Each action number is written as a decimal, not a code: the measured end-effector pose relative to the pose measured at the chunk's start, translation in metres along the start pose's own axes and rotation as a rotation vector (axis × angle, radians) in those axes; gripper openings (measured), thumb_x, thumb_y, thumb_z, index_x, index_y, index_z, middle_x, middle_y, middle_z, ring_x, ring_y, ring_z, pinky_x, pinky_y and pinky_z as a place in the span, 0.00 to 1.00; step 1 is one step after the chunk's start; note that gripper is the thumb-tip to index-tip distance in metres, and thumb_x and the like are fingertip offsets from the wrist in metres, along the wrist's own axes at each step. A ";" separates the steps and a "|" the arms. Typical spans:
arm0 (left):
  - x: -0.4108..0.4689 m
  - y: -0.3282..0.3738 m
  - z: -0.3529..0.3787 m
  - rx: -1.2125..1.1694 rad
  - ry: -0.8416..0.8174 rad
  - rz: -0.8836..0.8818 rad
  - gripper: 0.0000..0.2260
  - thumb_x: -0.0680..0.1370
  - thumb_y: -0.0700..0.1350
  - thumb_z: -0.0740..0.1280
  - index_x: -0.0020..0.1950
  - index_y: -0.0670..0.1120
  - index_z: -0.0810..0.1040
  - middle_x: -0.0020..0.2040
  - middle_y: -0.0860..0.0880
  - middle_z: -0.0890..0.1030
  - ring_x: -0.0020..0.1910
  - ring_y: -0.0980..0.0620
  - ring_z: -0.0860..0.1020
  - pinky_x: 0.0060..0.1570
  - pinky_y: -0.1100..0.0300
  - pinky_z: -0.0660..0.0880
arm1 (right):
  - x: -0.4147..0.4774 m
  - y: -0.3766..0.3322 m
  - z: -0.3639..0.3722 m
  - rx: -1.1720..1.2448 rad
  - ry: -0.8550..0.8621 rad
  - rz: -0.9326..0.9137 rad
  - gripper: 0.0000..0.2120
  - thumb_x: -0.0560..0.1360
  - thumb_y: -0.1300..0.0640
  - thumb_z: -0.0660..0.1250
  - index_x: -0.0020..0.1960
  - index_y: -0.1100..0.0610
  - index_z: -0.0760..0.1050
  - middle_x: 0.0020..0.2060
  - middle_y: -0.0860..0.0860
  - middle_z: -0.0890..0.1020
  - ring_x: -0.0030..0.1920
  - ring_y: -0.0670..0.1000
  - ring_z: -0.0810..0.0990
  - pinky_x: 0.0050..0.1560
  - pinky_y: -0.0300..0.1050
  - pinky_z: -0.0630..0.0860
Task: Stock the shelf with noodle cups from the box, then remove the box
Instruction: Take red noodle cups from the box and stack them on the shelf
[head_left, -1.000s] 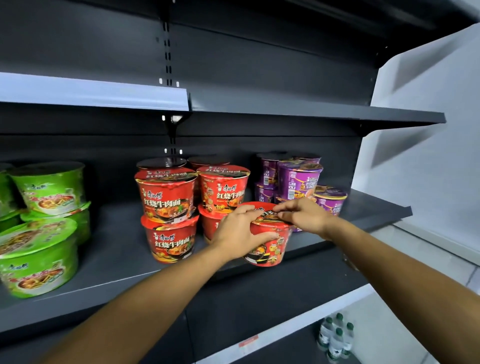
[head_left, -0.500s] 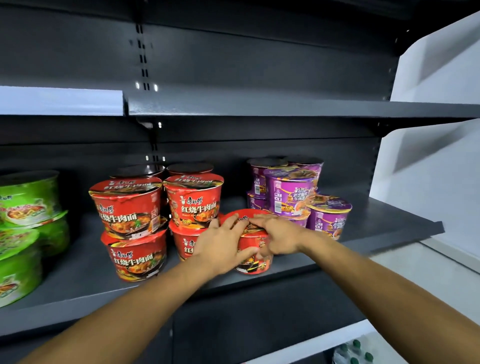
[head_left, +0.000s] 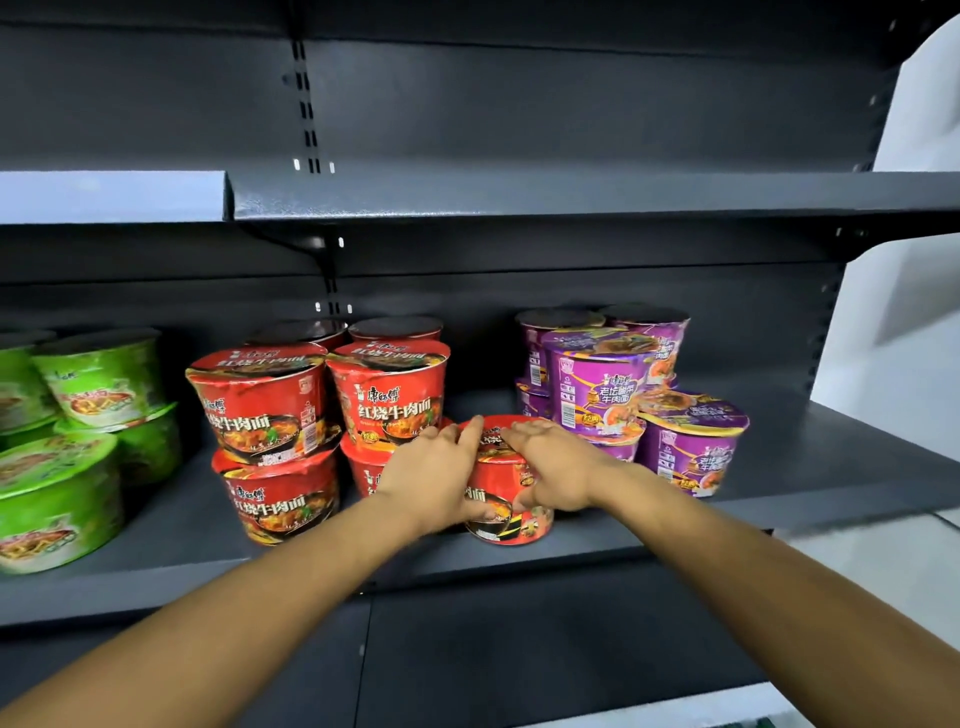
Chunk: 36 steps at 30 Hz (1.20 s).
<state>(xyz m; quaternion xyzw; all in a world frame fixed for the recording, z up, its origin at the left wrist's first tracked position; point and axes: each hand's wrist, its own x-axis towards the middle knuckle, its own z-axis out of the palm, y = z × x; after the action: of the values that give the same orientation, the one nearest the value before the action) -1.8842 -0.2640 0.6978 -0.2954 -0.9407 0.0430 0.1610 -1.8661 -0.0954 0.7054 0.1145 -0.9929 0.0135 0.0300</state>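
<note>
Between left hand (head_left: 431, 470), right hand (head_left: 560, 467): cup (head_left: 511, 524).

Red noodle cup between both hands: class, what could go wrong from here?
1. The red cup is close to the front edge of the shelf; let go there, it might tip off.
2. Pushing it back, the left hand could knock the two-high red stack beside it, and the right hand the purple stack.

On the shelf (head_left: 805, 467), the cup (head_left: 511, 519) held between your left hand (head_left: 431, 478) and right hand (head_left: 563, 470) stands at the front. Two-high stacks (head_left: 260, 395) sit just left, other stacks (head_left: 597, 389) behind right, and far stacks (head_left: 93, 379) well left.
</note>
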 end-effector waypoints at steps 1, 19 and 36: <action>0.000 0.000 0.000 0.002 -0.011 0.001 0.48 0.71 0.64 0.69 0.78 0.45 0.46 0.73 0.42 0.64 0.70 0.42 0.66 0.63 0.51 0.71 | 0.000 0.000 0.000 0.001 -0.002 0.002 0.46 0.71 0.47 0.72 0.77 0.59 0.50 0.77 0.57 0.54 0.76 0.55 0.51 0.75 0.45 0.50; -0.019 -0.042 0.003 -0.106 0.473 0.170 0.19 0.71 0.44 0.61 0.61 0.44 0.75 0.55 0.47 0.79 0.51 0.47 0.79 0.39 0.57 0.80 | 0.010 -0.016 -0.041 0.248 -0.238 0.104 0.42 0.67 0.49 0.76 0.74 0.55 0.59 0.66 0.51 0.74 0.63 0.52 0.74 0.64 0.47 0.72; -0.031 -0.197 -0.053 -0.519 0.936 -0.515 0.10 0.76 0.41 0.63 0.55 0.39 0.76 0.53 0.40 0.77 0.55 0.40 0.74 0.58 0.49 0.68 | 0.107 -0.066 -0.061 0.842 0.506 0.338 0.12 0.78 0.53 0.63 0.51 0.61 0.78 0.46 0.53 0.79 0.49 0.54 0.77 0.48 0.44 0.71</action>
<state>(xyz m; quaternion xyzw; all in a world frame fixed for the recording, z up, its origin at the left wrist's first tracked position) -1.9498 -0.4443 0.7741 -0.0751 -0.7908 -0.3637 0.4866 -1.9516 -0.1814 0.7738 -0.0519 -0.8677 0.4438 0.2179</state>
